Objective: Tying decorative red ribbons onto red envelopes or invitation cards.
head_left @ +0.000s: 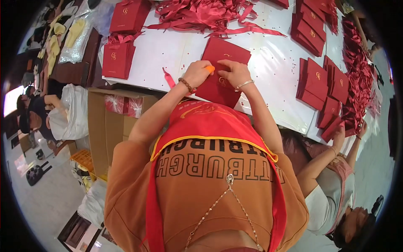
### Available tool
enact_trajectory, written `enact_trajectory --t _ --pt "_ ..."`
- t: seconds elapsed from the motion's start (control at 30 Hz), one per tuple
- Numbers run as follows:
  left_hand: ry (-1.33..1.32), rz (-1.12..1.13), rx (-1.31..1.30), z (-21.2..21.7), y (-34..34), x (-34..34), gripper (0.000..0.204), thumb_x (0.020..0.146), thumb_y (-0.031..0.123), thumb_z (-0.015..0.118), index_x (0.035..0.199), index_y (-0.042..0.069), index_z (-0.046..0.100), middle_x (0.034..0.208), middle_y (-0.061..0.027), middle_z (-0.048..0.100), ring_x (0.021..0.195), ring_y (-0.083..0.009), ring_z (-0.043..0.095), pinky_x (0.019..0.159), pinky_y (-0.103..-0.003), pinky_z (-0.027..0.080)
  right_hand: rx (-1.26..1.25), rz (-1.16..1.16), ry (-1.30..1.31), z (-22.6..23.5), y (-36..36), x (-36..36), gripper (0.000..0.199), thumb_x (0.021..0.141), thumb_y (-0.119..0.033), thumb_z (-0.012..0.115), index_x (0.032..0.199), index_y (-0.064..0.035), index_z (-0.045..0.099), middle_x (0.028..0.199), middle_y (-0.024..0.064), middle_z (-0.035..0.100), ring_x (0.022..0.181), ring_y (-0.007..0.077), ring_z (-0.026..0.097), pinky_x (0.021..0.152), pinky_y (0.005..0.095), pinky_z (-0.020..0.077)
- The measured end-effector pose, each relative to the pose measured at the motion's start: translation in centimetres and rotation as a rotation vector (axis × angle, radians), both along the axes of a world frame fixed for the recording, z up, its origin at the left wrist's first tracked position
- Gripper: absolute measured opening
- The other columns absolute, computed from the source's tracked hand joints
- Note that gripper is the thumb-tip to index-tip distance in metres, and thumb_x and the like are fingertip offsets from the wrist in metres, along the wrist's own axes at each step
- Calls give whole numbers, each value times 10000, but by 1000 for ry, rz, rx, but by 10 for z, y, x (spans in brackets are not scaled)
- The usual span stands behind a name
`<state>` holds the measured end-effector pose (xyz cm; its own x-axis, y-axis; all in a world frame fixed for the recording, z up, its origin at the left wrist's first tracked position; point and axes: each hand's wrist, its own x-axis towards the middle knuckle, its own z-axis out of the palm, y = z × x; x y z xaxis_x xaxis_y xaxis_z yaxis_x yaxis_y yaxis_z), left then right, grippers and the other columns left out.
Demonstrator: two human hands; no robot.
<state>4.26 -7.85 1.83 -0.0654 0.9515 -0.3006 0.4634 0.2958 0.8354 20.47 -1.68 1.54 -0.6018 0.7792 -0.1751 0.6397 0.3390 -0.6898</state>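
Left hand (197, 74) was curled mostly closed around a small orange tool (210, 68), tip on the flat red bag (225, 53). Right hand (236, 72) lay palm down on the same bag, fingers bent and pressing near its gold emblem (222, 82). It was holding the bag down rather than gripping it. Whether anything was pinched under those fingers could not be told.

Step in hand, judging by the pose: working the tool into the bag's near end while the other hand pinned it. The next move probably called for a steady pin from the right hand and a small, controlled push of the tool, so the bag didn't skid on the glossy surface.

The bag was deep red, flat and folded, roughly rectangular and turned at an angle. It lay on the white table (268, 63) at the near edge, right in front of the person, with its lower corner overhanging the edge.

Also there:
- A short ribbon scrap (169, 79) lay just left of the left hand.
- A pile of red ribbons (201, 14) sat at the far side.
- Stacks of similar red bags (312, 80) stood on the right.
- A co-worker's hand (339, 133) rested on those at the right edge.
- A cardboard box (105, 126) stood below the table on the left.
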Motion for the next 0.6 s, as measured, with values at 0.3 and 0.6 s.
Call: enact_trajectory --t 0.3,0.6 --pt "534 -66 364 4 -12 23 109 741 142 509 762 37 530 729 -155 565 667 -336 555 587 -425 438 -13 -45 39 2 -4 1 308 706 -265 626 1001 -175 610 786 107 630 742 287 594 686 373 457" --pt "586 -176 187 20 -4 12 127 723 187 552 791 81 562 814 -104 582 760 -298 565 629 -392 433 79 -77 193 0 -8 -2 243 681 -200 647 888 -96 574 734 102 627 712 273 599 655 372 452"
